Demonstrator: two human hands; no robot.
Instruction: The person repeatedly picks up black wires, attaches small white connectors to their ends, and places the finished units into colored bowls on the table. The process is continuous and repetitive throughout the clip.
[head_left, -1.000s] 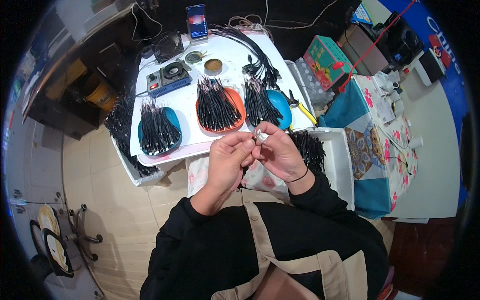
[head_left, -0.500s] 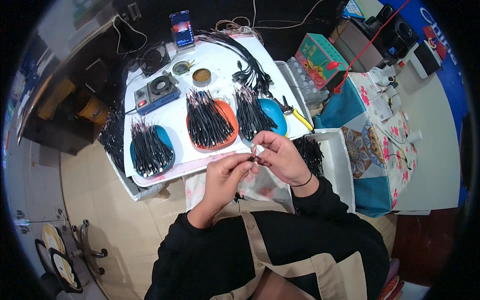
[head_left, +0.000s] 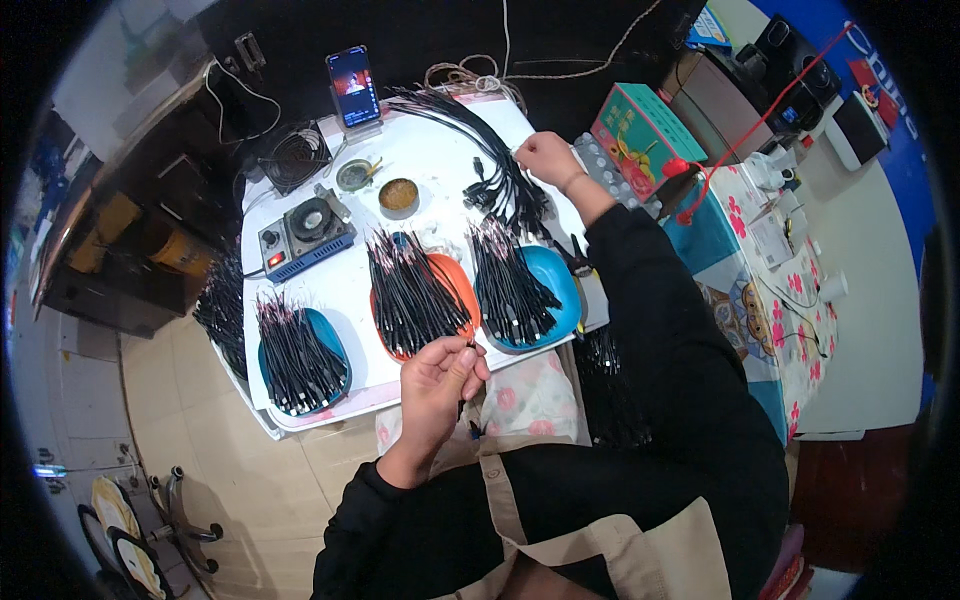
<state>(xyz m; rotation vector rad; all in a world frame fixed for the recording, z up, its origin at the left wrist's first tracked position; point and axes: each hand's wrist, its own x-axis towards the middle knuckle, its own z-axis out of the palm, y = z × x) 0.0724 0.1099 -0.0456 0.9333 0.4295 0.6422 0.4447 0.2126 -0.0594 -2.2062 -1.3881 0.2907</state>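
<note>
My left hand (head_left: 440, 385) is closed in a pinch on a black cable, whose thin bare wires stick up past the fingertips in front of the orange tray (head_left: 462, 290). My right hand (head_left: 552, 160) is raised over the table's right edge, beside a fan of long black cables (head_left: 505, 190). Its fingers are curled together, and I cannot make out what they hold. Bundles of short black cables with stripped ends fill the orange tray, a blue tray (head_left: 338, 340) on the left and another blue tray (head_left: 568, 290) on the right.
Behind the trays stand a small blue device (head_left: 305, 235) with a round black top, a round tin (head_left: 398, 198) of brown material, a glass dish (head_left: 355, 175) and a phone (head_left: 353, 88) on a stand. Partly hidden pliers (head_left: 578, 262) lie by the right tray. A green carton (head_left: 645, 130) stands right.
My right hand has left the left one and moved far and to the right, its arm now stretched out. My left hand still pinches the cable, slightly lower. The whole view has shifted slightly.
</note>
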